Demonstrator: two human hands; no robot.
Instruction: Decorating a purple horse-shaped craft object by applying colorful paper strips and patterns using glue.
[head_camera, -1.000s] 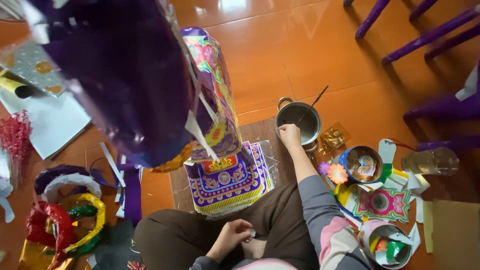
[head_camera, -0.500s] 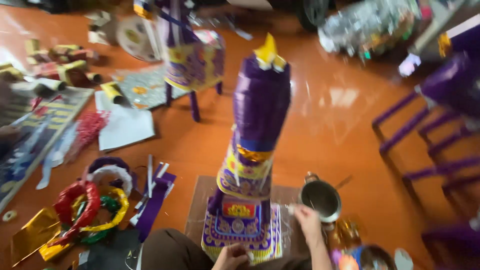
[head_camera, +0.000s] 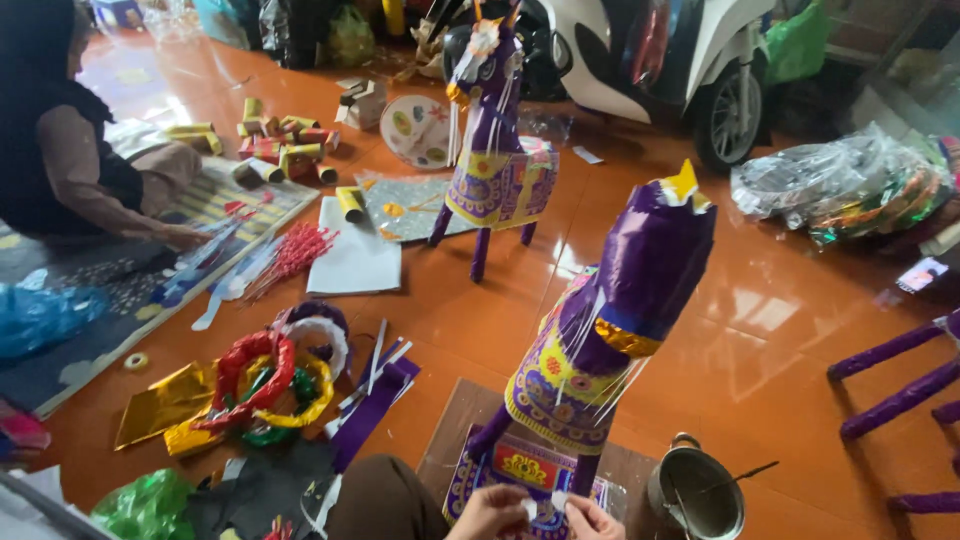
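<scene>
At the far left a person in dark clothes (head_camera: 70, 150) sits on the floor (head_camera: 760, 330) by a patterned mat (head_camera: 215, 205), well apart from the work in hand. Nearer, a heap of red, yellow and green rings (head_camera: 270, 385) lies on the floor beside gold foil (head_camera: 160, 405) and purple paper strips (head_camera: 375, 400).

At the bottom edge the left hand (head_camera: 490, 512) and the right hand (head_camera: 592, 520) meet at the foot of the purple paper horse (head_camera: 600, 340). Both look pinched on a small pale scrap of paper (head_camera: 545, 505) held between them, just by the horse's front leg; the fingers are partly cut off by the frame, so how firmly they grip cannot be told. The horse stands on a decorated base (head_camera: 525, 470) set on a brown board (head_camera: 450, 430), directly in front of the person.

To do this fitting well, it seems wise to keep both hands low and light, pressing the scrap flat without pushing the leg sideways, since the tall figure would tip easily.

The horse's long axis runs upright, leaning up and to the right, its head with the yellow tip pointing away from the person. A second paper horse (head_camera: 495, 170) stands further back. To the right of the hands sits a metal pot (head_camera: 695, 495) with a stick in it, likely glue
</scene>
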